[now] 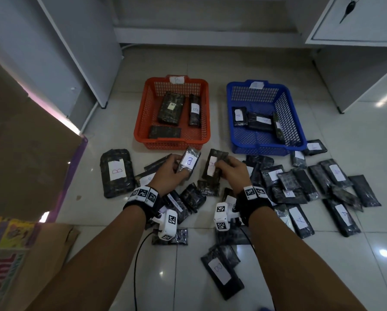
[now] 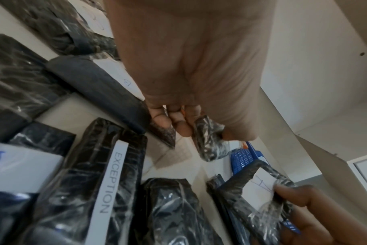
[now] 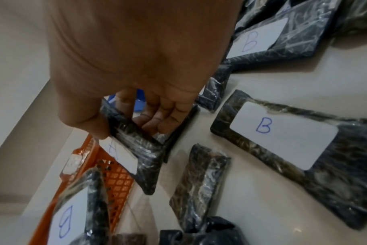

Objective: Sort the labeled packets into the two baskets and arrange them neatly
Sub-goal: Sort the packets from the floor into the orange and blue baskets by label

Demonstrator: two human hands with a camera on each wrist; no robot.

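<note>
Fingers, left: we curl the fingers (image 2: 179, 126) and thumb of our left hand (image 1: 169, 171) round a small packet marked B (image 1: 189, 162), held off the floor with its label facing up.
Fingers, right: our right hand (image 1: 229, 171) pinches a packet marked A (image 1: 214, 168), thumb across the label and fingers behind; the right wrist view shows the A clearly.
Where the held packets are: both hover just in front of the baskets, the B one near the front rim of the orange basket (image 1: 143, 122), the A one between the two baskets.
Baskets: the orange basket holds three packets, two showing B; the blue basket (image 1: 296, 122) holds three, one plainly A, the other labels too blurred to read.
Still on the floor: many packets lie loose on the tiles, among them a big B packet (image 1: 117, 172) at the left, an A packet (image 1: 299, 221) at the right and one with an EXCEPTION strip (image 2: 107, 179) under our left wrist.
Step in hand: we judge it to be carrying each packet to its matching basket, B to orange, A to blue.
Doing it well: we keep the labels up, lay each flat beside those already in, edges parallel, and avoid dropping them across one another.
Watch for: the film wrap looks slippery, so we hold firm until each packet rests.
</note>
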